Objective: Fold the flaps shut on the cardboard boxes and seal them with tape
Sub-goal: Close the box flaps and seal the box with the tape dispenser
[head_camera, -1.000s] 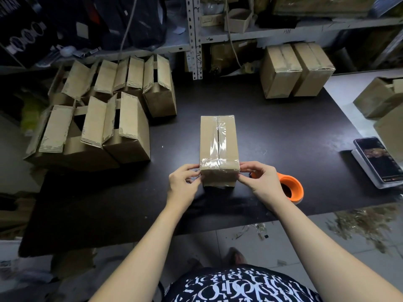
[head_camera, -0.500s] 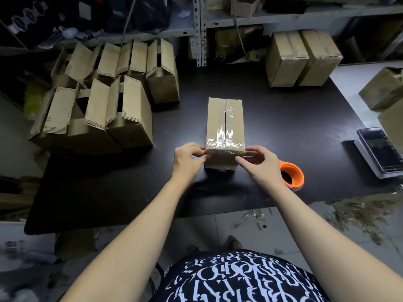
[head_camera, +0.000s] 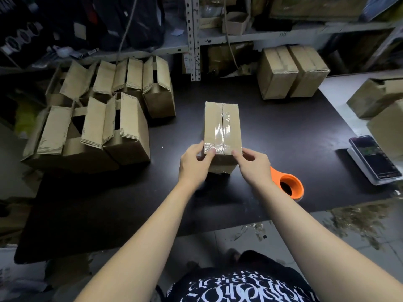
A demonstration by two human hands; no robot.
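Observation:
A taped cardboard box (head_camera: 222, 125) stands in the middle of the black table (head_camera: 283, 131), clear tape running along its top seam and over its near edge. My left hand (head_camera: 195, 164) grips the box's near left corner, thumb on the taped edge. My right hand (head_camera: 254, 165) holds the near right corner with its fingers curled against the front face. An orange tape dispenser (head_camera: 287, 186) lies on the table just right of my right wrist.
Several cardboard boxes with flaps standing open (head_camera: 98, 118) crowd the table's left side. Two sealed boxes (head_camera: 292, 71) sit at the back right, more boxes (head_camera: 379, 103) on the white surface at right. A phone on a small scale (head_camera: 375, 160) lies near the right edge. Metal shelving (head_camera: 193, 38) rises behind.
Both hands have shifted slightly inward on the box's near edge, the left thumb now pressing on the tape. The box has hardly moved on the table.

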